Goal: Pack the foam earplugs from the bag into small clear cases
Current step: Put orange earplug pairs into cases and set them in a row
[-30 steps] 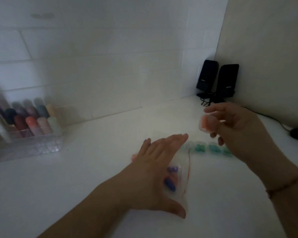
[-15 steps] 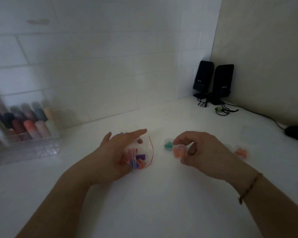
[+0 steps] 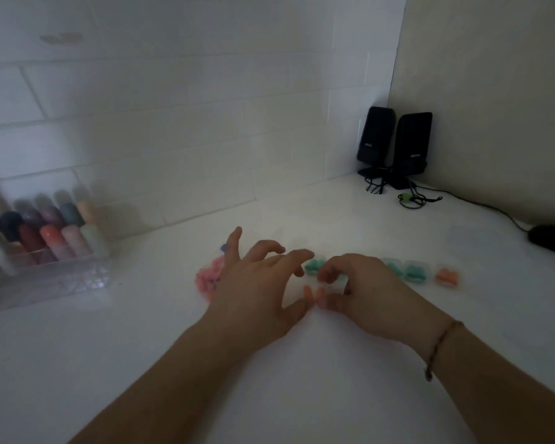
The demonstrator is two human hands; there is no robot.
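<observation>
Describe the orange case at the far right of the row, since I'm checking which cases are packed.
The orange case is a small clear plastic box, squarish with rounded corners, holding orange foam earplugs that show through its walls; their count is too blurred to tell. It lies flat on the white counter at the right end of the row, beside a teal-filled case. No hand touches it. Whether its lid is snapped shut cannot be told.

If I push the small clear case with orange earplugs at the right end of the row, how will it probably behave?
The orange-filled case looks tiny and holds only foam, so it is probably very light. Lying flat on the smooth white counter, it would likely slide rather than roll or tip. Its clear shell appears stiff, not floppy.
</observation>
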